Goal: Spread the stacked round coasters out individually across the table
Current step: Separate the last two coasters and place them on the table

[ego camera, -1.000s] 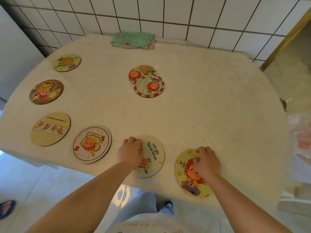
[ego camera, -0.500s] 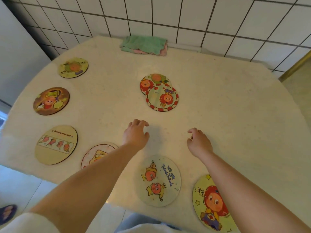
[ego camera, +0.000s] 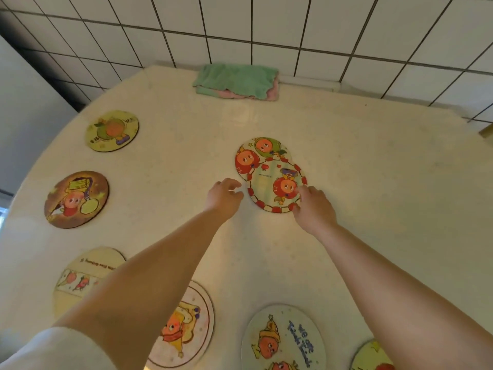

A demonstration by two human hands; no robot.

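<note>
Right hand rests with fingertips on the near right edge of the red-bordered coaster, fingers loosely spread, nothing clamped. Left hand hovers just beside that coaster's left edge, fingers apart and curled, empty. The red-bordered coaster overlaps a second coaster behind it — the only pair left stacked. Surface: a pale speckled table against a white tiled wall. A folded green cloth lies at the far edge; single coasters ring the left and near sides, both forearms crossing over some.
</note>
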